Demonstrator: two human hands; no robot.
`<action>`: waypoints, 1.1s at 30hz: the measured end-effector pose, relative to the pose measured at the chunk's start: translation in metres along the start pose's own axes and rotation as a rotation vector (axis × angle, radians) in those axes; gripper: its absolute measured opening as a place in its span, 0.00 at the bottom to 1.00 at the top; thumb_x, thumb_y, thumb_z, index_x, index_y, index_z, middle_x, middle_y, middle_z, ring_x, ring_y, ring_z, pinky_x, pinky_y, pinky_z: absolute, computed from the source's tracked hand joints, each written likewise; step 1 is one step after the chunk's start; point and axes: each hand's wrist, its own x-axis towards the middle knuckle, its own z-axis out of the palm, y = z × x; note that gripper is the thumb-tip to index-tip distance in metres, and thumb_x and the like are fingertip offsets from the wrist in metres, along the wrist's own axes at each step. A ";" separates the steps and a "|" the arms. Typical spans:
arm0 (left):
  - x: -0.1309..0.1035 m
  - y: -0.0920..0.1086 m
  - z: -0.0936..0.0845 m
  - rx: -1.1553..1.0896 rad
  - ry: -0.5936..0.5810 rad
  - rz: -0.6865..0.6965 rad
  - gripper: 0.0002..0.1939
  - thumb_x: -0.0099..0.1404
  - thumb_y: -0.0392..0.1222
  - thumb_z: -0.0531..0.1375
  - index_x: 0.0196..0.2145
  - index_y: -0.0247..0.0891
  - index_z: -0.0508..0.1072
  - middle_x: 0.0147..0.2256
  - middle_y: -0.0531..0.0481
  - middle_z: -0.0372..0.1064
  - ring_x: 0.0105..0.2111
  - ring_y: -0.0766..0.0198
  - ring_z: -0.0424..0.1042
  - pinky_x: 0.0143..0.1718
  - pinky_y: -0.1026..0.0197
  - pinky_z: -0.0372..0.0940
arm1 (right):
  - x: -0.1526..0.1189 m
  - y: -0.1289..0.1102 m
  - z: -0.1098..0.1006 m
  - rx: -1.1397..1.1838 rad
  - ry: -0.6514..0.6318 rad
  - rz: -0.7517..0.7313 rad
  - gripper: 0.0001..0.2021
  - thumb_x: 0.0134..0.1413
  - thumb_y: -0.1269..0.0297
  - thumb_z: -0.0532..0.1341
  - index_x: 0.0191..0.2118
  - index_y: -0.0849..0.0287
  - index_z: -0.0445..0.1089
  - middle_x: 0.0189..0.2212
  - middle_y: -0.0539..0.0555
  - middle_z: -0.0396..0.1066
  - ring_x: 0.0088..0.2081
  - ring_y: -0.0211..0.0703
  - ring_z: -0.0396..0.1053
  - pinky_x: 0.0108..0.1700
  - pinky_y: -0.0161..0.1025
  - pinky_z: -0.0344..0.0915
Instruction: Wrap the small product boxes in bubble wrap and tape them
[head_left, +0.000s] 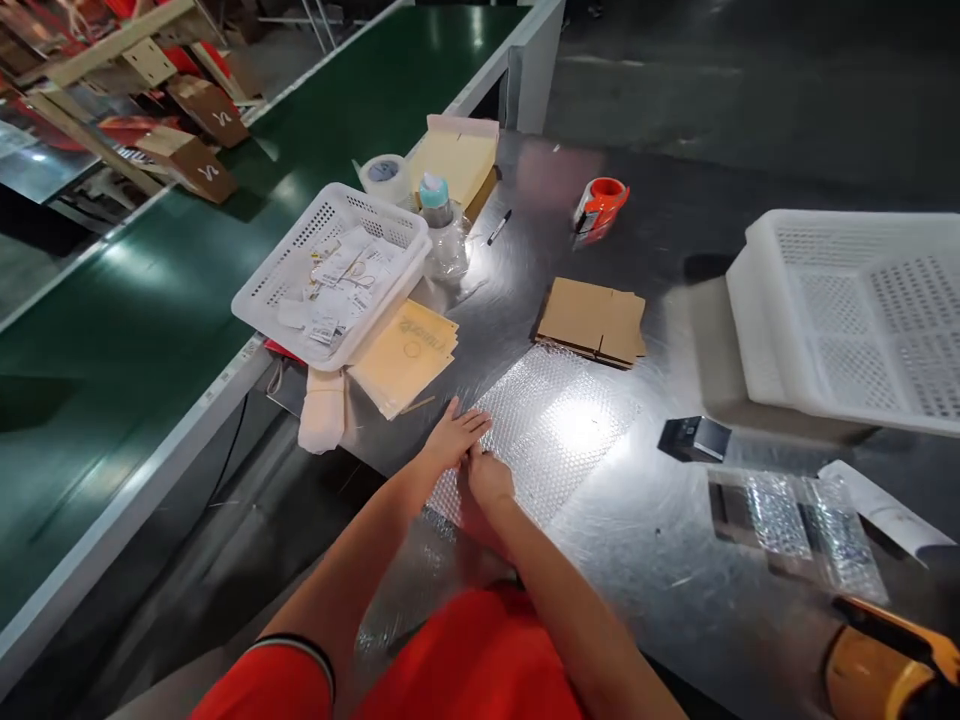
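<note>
Step in hand, as I judge it: handling the near left edge of the bubble wrap [570, 430], which lies flat at the middle of the frame. My left hand [454, 440] is laid at that edge, fingers spread; my right hand [491, 480] is curled just beside it, the two together and seemingly touching. (Cannot tell whether the right fingers pinch the film or something under them.) Any next move of the sheet calls for a sure hold on its edge, without creasing it. Surface: shiny metal table [637, 560], strong glare on the wrap. Cardboard pieces [589, 318] sit at the sheet's far edge; a white basket [390, 300] of papers stands left of centre, a white crate [765, 320] at right. Room: green conveyor belt [187, 260] across upper left, brown boxes beyond; grey floor [675, 60] upper right, dimly lit.
</note>
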 end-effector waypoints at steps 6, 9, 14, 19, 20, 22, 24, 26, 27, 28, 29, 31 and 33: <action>-0.003 0.001 0.001 0.044 -0.059 -0.029 0.60 0.49 0.38 0.72 0.69 0.46 0.38 0.69 0.43 0.37 0.69 0.48 0.41 0.65 0.29 0.27 | -0.032 0.036 0.006 -0.011 -0.025 0.014 0.17 0.69 0.63 0.43 0.52 0.62 0.63 0.41 0.67 0.74 0.42 0.52 0.76 0.38 0.43 0.70; -0.003 0.001 0.003 0.071 -0.087 -0.036 0.62 0.49 0.39 0.72 0.69 0.47 0.35 0.69 0.42 0.35 0.69 0.46 0.39 0.65 0.29 0.26 | -0.088 0.094 0.018 -0.020 -0.063 0.063 0.16 0.68 0.64 0.45 0.51 0.62 0.64 0.40 0.66 0.74 0.39 0.53 0.77 0.36 0.42 0.70; 0.004 0.003 0.007 0.123 -0.109 -0.051 0.64 0.49 0.39 0.72 0.69 0.46 0.31 0.70 0.43 0.33 0.69 0.44 0.36 0.65 0.29 0.25 | -0.222 0.244 0.072 -0.026 -0.043 0.179 0.16 0.65 0.66 0.46 0.50 0.57 0.66 0.39 0.62 0.75 0.37 0.52 0.77 0.30 0.39 0.67; 0.012 0.023 0.004 0.108 -0.012 -0.182 0.58 0.51 0.35 0.69 0.69 0.48 0.38 0.70 0.43 0.31 0.69 0.41 0.30 0.65 0.28 0.28 | -0.254 0.306 0.099 -0.142 0.274 0.378 0.22 0.65 0.61 0.43 0.52 0.66 0.66 0.35 0.65 0.73 0.35 0.57 0.76 0.31 0.45 0.67; 0.009 0.031 0.005 0.104 0.049 -0.219 0.54 0.54 0.35 0.67 0.69 0.48 0.40 0.70 0.44 0.31 0.69 0.42 0.29 0.65 0.28 0.28 | -0.246 0.302 0.098 -0.173 0.352 0.451 0.24 0.65 0.61 0.42 0.54 0.72 0.64 0.34 0.68 0.73 0.36 0.59 0.75 0.33 0.47 0.67; -0.002 0.052 0.011 0.091 0.183 -0.333 0.46 0.59 0.33 0.61 0.69 0.46 0.42 0.70 0.42 0.31 0.69 0.43 0.30 0.65 0.29 0.31 | -0.223 0.282 0.091 -0.231 0.534 0.554 0.26 0.65 0.62 0.43 0.57 0.79 0.61 0.40 0.76 0.71 0.43 0.66 0.73 0.40 0.54 0.67; -0.021 0.078 0.025 0.032 0.301 -0.518 0.42 0.62 0.32 0.57 0.69 0.39 0.42 0.70 0.36 0.31 0.69 0.41 0.34 0.65 0.31 0.38 | -0.200 0.255 0.083 -0.243 0.674 0.506 0.26 0.64 0.60 0.46 0.58 0.79 0.60 0.50 0.81 0.66 0.54 0.71 0.65 0.49 0.59 0.64; -0.045 0.104 0.047 -0.093 0.380 -0.741 0.40 0.63 0.34 0.55 0.69 0.31 0.42 0.69 0.28 0.32 0.68 0.37 0.39 0.63 0.34 0.48 | -0.177 0.225 0.073 -0.209 0.680 0.317 0.25 0.63 0.61 0.47 0.58 0.74 0.62 0.57 0.78 0.61 0.61 0.71 0.57 0.57 0.61 0.58; -0.058 0.116 0.059 -0.147 0.388 -0.776 0.40 0.64 0.37 0.54 0.69 0.30 0.41 0.69 0.27 0.34 0.68 0.37 0.41 0.62 0.35 0.52 | -0.164 0.210 0.067 -0.191 0.635 0.202 0.24 0.63 0.62 0.47 0.59 0.70 0.62 0.60 0.74 0.60 0.63 0.68 0.54 0.59 0.60 0.55; -0.072 0.125 0.073 -0.177 0.364 -0.771 0.39 0.65 0.38 0.53 0.69 0.32 0.41 0.69 0.28 0.36 0.67 0.38 0.43 0.61 0.34 0.53 | -0.151 0.197 0.061 -0.179 0.579 0.094 0.23 0.63 0.64 0.47 0.60 0.65 0.62 0.63 0.70 0.58 0.65 0.66 0.52 0.61 0.60 0.53; -0.086 0.132 0.086 -0.190 0.304 -0.729 0.38 0.65 0.38 0.53 0.69 0.38 0.42 0.69 0.32 0.38 0.67 0.38 0.44 0.60 0.31 0.52 | -0.138 0.184 0.055 -0.172 0.518 -0.005 0.24 0.62 0.67 0.47 0.62 0.60 0.61 0.65 0.65 0.55 0.66 0.62 0.49 0.63 0.59 0.51; -0.115 0.139 0.111 -0.183 0.192 -0.698 0.36 0.63 0.37 0.53 0.68 0.48 0.48 0.69 0.42 0.42 0.68 0.39 0.43 0.60 0.27 0.47 | -0.111 0.166 0.041 -0.177 0.417 -0.165 0.27 0.60 0.69 0.49 0.65 0.53 0.57 0.69 0.58 0.48 0.68 0.59 0.44 0.65 0.59 0.47; -0.139 0.138 0.128 -0.181 0.139 -0.789 0.32 0.64 0.38 0.52 0.66 0.47 0.54 0.68 0.43 0.47 0.68 0.41 0.45 0.63 0.31 0.47 | -0.088 0.158 0.030 -0.201 0.335 -0.264 0.28 0.60 0.68 0.52 0.66 0.49 0.55 0.70 0.56 0.45 0.69 0.58 0.42 0.66 0.62 0.44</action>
